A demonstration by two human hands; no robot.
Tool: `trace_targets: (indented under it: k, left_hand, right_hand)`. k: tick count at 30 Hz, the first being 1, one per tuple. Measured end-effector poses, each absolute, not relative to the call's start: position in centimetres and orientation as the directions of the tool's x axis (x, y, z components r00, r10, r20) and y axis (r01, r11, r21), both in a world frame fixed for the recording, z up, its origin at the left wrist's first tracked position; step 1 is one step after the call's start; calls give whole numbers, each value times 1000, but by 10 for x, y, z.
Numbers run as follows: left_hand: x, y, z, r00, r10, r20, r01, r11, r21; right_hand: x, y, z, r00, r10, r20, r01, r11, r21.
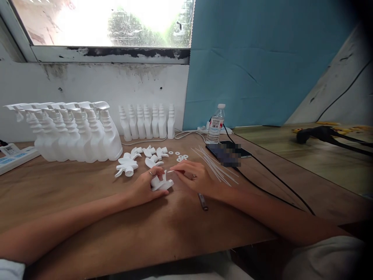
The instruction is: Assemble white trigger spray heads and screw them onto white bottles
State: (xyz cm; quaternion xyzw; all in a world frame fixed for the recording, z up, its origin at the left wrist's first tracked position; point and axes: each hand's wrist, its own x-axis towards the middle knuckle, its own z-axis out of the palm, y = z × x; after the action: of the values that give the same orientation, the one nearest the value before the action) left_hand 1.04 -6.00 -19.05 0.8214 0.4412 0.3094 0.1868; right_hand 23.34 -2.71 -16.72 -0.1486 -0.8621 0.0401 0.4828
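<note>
White plastic spray head [162, 182], angular, smooth, between bare hands [150, 182]

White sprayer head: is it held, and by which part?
The left hand holds the white sprayer head by its left side, thumb along the near edge.

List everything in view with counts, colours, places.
table: one, brown, below
large bottles: several, white, left
small bottles: seven, white, back
sprayer heads: several, white, centre
held head: one, white, left hand
rings: several, white, centre
tubes: several, white, right
thin piece: one, white, right hand
pen: one, dark, centre
water bottle: one, clear, right
devices: two, dark, right
cables: several, black, white, right
power strip: one, white, left
sheet: one, blue, back
window: one, bright, back
wall: one, white, back
straps: some, black, right
floor: one, yellowish, right
left hand, right hand: two, bare, centre
arms: two, bare, front
</note>
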Motion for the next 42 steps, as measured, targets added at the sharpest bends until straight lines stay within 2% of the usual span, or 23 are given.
trace_targets:
  k: [7,11,17,21,28,32,37,42]
  left_hand:
    - [10,-61,-193,436,821,368,524,-564,638]
    - [8,-62,-195,528,773,353,486,-616,620]
    - [8,-63,-199,583,717,382,464,-680,568]
    - [10,-64,-197,603,695,392,433,-698,571]
    - [1,-71,-190,619,628,471,349,-758,551]
    - [-6,-68,-192,575,613,541,412,-789,456]
    - [-6,-63,-191,636,437,636,298,-899,320]
    - [-3,-62,-189,620,375,689,267,-927,265]
  right_hand:
    - [226,-34,-171,-600,4,800,151,983,108]
    - [225,-34,-173,-645,-26,763,170,969,177]
    - [223,-33,-176,-653,-10,757,200,962,186]
    - [224,-34,-176,-698,-75,712,101,974,202]
    - [223,-37,-174,-698,-29,715,74,991,112]
    - [224,-37,-174,-710,24,704,103,992,70]
    - [225,-37,-175,-741,95,664,128,992,1]
    - [225,-42,-170,-798,136,588,152,988,-22]
